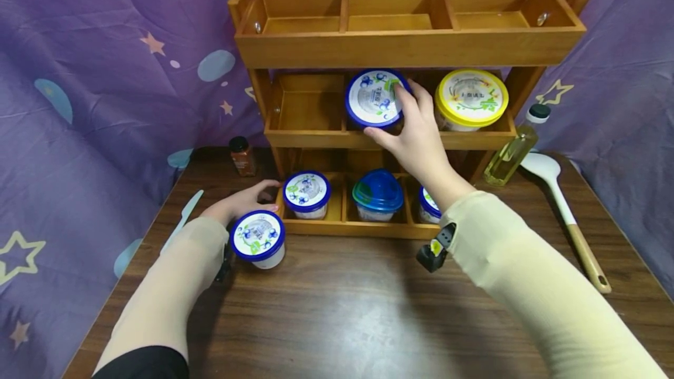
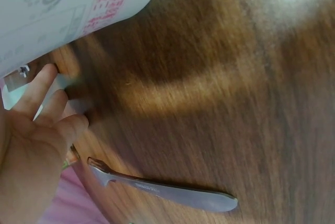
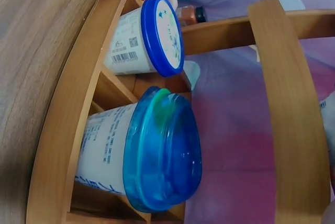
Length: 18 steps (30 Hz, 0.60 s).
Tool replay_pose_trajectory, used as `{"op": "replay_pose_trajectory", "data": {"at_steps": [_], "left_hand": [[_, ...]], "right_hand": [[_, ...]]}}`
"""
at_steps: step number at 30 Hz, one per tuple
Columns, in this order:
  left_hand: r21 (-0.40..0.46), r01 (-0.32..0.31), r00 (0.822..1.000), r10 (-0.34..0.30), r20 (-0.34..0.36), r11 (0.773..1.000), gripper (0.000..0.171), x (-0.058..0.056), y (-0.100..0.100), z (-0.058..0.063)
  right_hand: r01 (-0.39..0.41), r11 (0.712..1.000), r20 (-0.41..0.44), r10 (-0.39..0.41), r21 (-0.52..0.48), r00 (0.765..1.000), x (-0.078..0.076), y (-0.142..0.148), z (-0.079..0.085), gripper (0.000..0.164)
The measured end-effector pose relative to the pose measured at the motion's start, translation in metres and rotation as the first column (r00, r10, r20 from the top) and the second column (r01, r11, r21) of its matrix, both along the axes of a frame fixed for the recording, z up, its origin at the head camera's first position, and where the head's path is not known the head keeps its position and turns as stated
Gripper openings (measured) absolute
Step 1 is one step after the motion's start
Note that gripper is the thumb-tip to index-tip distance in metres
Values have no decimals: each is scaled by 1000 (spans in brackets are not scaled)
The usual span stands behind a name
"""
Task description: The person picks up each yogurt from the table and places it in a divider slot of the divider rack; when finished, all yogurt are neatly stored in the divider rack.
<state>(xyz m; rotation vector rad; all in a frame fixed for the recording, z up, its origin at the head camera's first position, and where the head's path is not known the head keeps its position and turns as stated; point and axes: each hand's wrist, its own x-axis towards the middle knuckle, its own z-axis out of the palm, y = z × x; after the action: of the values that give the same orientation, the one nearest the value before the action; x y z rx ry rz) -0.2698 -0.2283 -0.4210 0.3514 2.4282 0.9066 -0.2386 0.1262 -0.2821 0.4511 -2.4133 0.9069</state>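
Note:
My right hand (image 1: 421, 133) grips a blue-lidded tub (image 1: 371, 98) by its lid, thumb at the near rim and fingers over the far side. The tub is at the middle compartment of the rack's middle tier; whether its base rests there is hidden. My left hand (image 1: 244, 200) is at the left end of the wooden rack's bottom tier (image 1: 368, 228), its fingertips against or close to that end. In the left wrist view its fingers (image 2: 44, 96) are extended and spread. Just in front of this hand, another blue-lidded tub (image 1: 258, 235) stands upright on the table.
The bottom tier holds a blue-lidded tub (image 1: 307, 192), a tub with a domed blue lid (image 1: 378, 195) and a partly hidden tub (image 1: 429, 206). A yellow-lidded tub (image 1: 471, 98) sits middle right. Around the rack are a spice jar (image 1: 242, 157), spreader (image 1: 184, 215), oil bottle (image 1: 513, 151) and ladle (image 1: 563, 203).

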Motion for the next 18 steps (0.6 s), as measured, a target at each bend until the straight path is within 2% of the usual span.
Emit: {"op": "replay_pose_trajectory", "data": {"at_steps": [10,18], "left_hand": [[13,29,998,-28,-52,999,66,0,0,-1],[3,21,999,-21,-46,1000,65,1,0,-1]], "right_hand": [[28,999,58,-28,-14,998,-2,0,4,83],[35,999,106,-34,-6,994,-2,2,4,84]]}}
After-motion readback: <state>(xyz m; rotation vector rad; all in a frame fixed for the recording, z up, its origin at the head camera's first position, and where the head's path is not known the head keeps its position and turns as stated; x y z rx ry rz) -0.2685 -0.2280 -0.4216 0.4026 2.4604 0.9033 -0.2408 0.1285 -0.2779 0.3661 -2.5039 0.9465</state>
